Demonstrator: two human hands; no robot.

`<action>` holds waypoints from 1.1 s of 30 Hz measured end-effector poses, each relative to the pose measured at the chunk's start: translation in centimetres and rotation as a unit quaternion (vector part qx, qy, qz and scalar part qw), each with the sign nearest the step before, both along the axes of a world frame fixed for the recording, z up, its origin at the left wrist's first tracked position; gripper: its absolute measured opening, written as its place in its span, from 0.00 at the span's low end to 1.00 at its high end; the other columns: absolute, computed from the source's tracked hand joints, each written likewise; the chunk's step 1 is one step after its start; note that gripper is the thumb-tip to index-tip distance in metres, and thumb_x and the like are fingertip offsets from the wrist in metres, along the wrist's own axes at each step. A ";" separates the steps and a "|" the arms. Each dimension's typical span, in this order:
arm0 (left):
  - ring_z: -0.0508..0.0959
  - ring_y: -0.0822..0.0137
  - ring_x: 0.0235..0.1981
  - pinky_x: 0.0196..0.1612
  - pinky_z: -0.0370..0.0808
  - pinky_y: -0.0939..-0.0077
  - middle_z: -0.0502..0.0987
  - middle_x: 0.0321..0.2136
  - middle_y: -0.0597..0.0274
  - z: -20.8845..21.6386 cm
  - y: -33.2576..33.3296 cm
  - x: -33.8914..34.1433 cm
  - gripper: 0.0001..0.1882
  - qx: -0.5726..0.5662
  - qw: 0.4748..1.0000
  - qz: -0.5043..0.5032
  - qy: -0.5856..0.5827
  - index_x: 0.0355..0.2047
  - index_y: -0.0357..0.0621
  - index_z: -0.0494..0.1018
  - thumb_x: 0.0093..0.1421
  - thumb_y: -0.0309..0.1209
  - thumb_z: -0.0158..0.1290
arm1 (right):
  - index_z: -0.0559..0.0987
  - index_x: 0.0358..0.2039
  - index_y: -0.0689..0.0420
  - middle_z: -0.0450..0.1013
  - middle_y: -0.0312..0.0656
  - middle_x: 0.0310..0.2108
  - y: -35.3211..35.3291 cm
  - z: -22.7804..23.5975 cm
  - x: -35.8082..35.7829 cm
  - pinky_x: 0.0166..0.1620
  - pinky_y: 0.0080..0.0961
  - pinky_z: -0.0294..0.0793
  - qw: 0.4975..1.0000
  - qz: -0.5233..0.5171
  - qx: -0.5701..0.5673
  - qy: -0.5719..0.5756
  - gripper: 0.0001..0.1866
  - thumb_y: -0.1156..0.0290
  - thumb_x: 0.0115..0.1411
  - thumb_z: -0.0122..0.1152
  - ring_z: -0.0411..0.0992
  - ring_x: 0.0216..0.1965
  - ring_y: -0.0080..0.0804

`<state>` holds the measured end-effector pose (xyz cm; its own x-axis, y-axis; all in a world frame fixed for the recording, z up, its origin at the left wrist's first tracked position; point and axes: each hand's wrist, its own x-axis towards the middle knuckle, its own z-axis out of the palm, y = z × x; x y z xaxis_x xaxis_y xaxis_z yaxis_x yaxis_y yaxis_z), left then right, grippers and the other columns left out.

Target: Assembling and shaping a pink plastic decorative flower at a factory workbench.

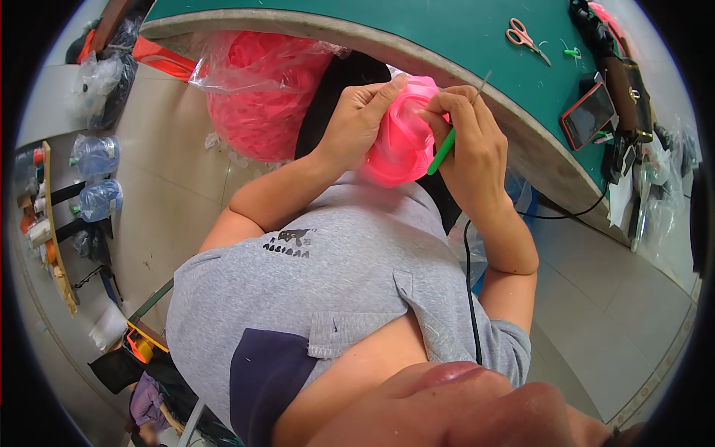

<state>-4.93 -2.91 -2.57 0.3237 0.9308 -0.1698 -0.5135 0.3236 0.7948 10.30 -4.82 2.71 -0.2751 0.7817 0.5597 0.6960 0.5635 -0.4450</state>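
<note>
A bright pink, soft, translucent rubbery piece (402, 145) with folded, curling rims is held up in front of my lap, just off the table's edge. My left hand (356, 123) is closed on its left side, with the thumb along the top. In my right hand (473, 145) is a slim green-handled knife (443, 153), gripped among the fingers. Its thin metal blade points up and away past the knuckles. The right thumb and forefinger also touch the right side of the pink piece. My fingers hide part of the knife and of the pink piece.
A clear bag (253, 97) full of similar pink pieces stands left, below the green table (447, 26). On the table lie pink-handled scissors (527, 41), a small green bit (572, 53) and a red-edged phone (588, 115). A black cable (471, 283) hangs by my right arm.
</note>
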 end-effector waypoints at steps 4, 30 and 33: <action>0.73 0.82 0.25 0.28 0.72 0.87 0.78 0.26 0.65 -0.3 0.0 0.0 0.19 -0.020 1.000 0.022 -0.008 0.37 0.34 0.76 0.65 0.40 0.46 | 0.73 0.27 0.61 0.70 0.42 0.27 -0.7 0.2 0.1 0.27 0.25 0.70 0.999 -0.018 -0.016 0.038 0.09 0.76 0.48 0.65 0.71 0.25 0.36; 0.70 0.83 0.22 0.25 0.69 0.87 0.76 0.23 0.68 -1.0 0.0 0.3 0.20 -0.003 0.998 0.039 0.045 0.30 0.35 0.77 0.64 0.42 0.48 | 0.75 0.30 0.59 0.68 0.42 0.23 -3.9 1.6 1.7 0.26 0.28 0.68 0.968 0.182 -0.171 0.002 0.10 0.81 0.46 0.64 0.69 0.23 0.37; 0.70 0.83 0.22 0.26 0.69 0.87 0.76 0.22 0.68 -1.1 0.0 0.5 0.20 0.008 0.998 0.034 0.049 0.30 0.35 0.77 0.64 0.42 0.48 | 0.75 0.30 0.59 0.69 0.42 0.24 -4.2 1.9 2.1 0.27 0.28 0.69 0.949 0.233 -0.209 0.035 0.10 0.81 0.46 0.64 0.70 0.24 0.38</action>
<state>-4.48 -2.87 -3.63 0.2422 0.9530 -0.1822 -0.4538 0.2772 0.8469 12.45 -9.00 4.57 -0.6194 0.7418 0.2570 0.3747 0.5670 -0.7336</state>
